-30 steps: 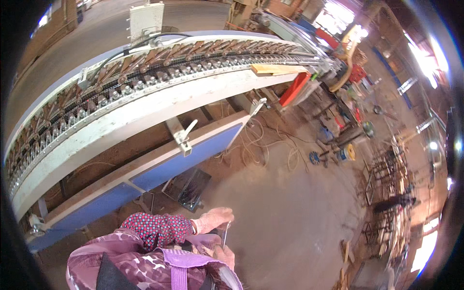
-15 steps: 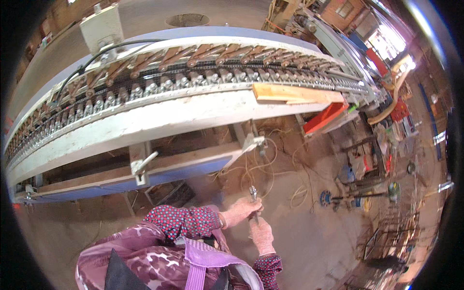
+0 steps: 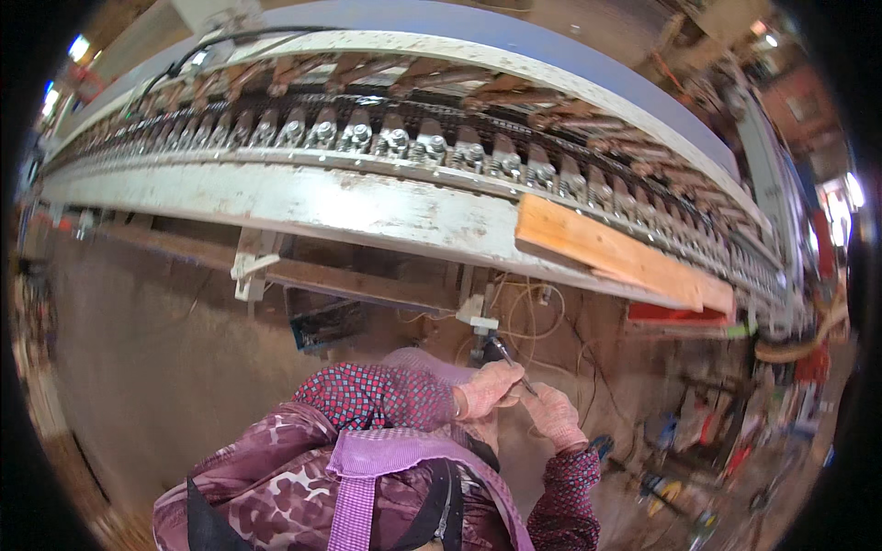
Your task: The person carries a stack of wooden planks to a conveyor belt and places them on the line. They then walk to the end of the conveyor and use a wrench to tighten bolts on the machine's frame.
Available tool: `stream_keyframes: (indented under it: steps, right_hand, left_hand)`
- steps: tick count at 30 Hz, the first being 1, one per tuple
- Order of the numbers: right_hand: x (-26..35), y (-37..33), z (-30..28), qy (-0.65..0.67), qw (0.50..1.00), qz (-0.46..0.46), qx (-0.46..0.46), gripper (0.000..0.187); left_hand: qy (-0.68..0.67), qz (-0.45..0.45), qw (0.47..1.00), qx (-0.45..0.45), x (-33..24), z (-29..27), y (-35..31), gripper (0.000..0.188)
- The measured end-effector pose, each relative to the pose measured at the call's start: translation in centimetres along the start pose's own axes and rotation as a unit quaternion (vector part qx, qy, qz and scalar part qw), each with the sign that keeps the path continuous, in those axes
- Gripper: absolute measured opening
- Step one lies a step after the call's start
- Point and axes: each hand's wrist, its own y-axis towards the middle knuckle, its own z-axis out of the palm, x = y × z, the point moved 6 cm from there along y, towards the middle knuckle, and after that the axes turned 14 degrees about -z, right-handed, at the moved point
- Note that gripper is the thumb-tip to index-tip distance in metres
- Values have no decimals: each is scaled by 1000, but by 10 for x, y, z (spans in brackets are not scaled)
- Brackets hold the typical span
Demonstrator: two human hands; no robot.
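Note:
Both my hands wear pale pink knitted gloves and meet low in front of the long machine. My left hand (image 3: 490,387) is closed around a slim metal wrench (image 3: 507,354), near its middle. Just to the right, my right hand (image 3: 554,416) has its fingers closed on the lower end of the same tool. The wrench slants up and left, its head close below a pale bracket (image 3: 477,317) under the machine's beam. Whether the head touches anything there, I cannot tell.
The machine's white beam (image 3: 367,204) spans the view, bearing a row of metal clamps (image 3: 395,140) beside a dark chain. A wooden board (image 3: 616,253) lies along its right part, with a red piece (image 3: 675,315) below. Loose cable (image 3: 542,312) and clutter (image 3: 726,413) cover the floor to the right.
My view has turned and come closer to the machine. My hands, still on the wrench, are nearer the bracket, and the wrench now leans further left.

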Motion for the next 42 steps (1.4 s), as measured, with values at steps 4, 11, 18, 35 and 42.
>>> stream_keyframes:
  steps: [4,11,18,35,42]
  right_hand:
    - [5,55,-41,-96,980,-163,59,34]
    - [-8,113,-51,-75,941,-251,216,28]
    - [4,120,-63,-56,921,-291,254,38]
    - [14,129,-17,-136,906,-295,273,41]
    - [38,90,-58,-181,959,-217,-4,46]
  left_hand:
    - [246,154,947,-136,-38,4,2,19]
    - [342,320,755,-459,-62,33,-21,18]
    - [-270,159,910,-270,-41,38,14,22]
    - [-319,156,836,-419,-20,-10,58,56]
    - [-167,302,821,-454,-107,51,-40,42]
